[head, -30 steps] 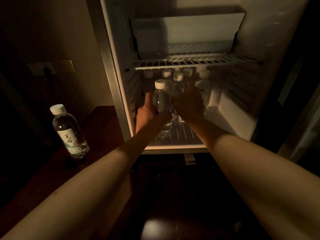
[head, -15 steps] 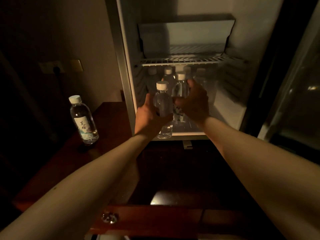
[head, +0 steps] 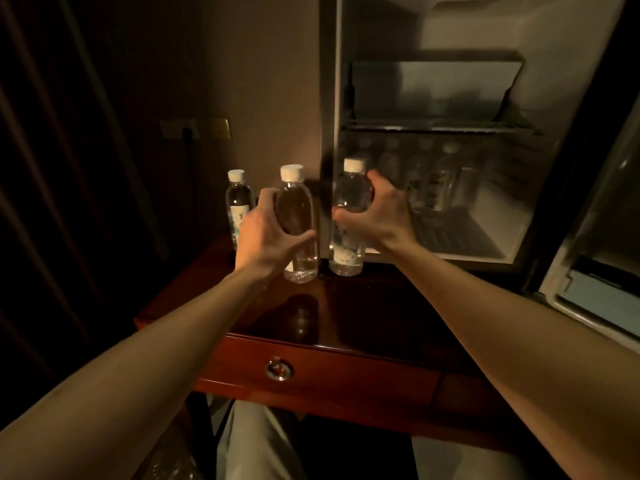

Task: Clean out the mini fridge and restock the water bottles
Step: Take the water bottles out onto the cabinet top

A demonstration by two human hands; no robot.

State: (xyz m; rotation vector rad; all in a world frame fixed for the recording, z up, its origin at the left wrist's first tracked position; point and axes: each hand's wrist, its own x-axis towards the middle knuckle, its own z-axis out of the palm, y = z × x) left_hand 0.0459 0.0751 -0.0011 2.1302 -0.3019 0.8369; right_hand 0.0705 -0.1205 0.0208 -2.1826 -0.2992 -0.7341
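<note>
Inside fridge (head: 485,237), bottles dim, blurred; left hand (head: 265,237) grips bottle (head: 298,216), right hand (head: 381,213) grips second bottle (head: 349,202).

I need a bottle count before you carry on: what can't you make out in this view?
- Bottles left in the fridge, head view: dim and blurred, number unclear.
- Labels on the bottle in the left hand and the bottle in the right hand: print too small.
- Fridge door: cut off by the right edge.

The bottles in the fridge (head: 429,178) at one o'clock blur into dim shapes beyond counting, the left hand (head: 266,233) hides its bottle's label (head: 298,216), and the fridge door (head: 602,271) runs off at three o'clock.
</note>
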